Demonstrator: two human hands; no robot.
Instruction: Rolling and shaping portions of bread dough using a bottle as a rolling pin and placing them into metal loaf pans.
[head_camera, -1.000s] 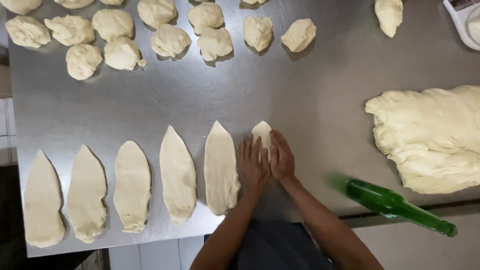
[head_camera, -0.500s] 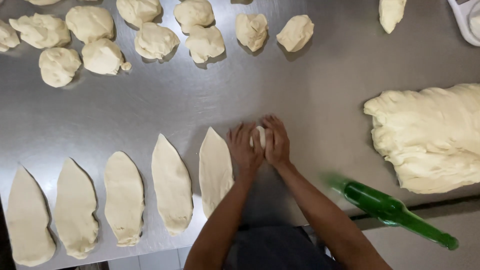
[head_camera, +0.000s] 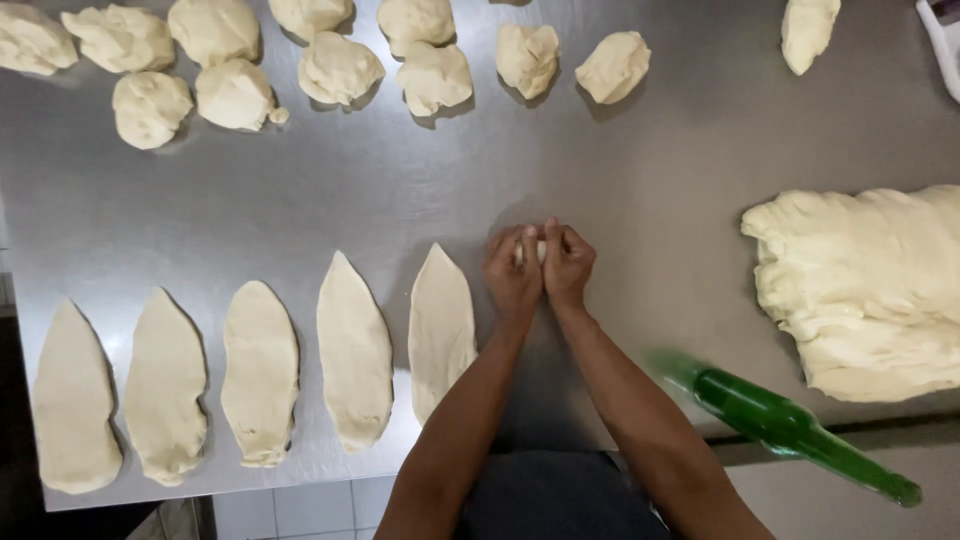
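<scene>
Bare steel table (head_camera: 300, 205) between dough rows

On the steel bench (head_camera: 650, 180) lie 5 flattened dough ovals (head_camera: 350, 350), rough dough lumps (head_camera: 335, 68), a big dough mass (head_camera: 865, 290) and a green bottle (head_camera: 790, 430).

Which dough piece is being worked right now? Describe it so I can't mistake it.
On the steel table, follow the near row of five flattened ovals to its right end. Just beyond, the small dough piece sits squeezed between the left hand and right hand: nearly hidden, unlike the ovals.
</scene>
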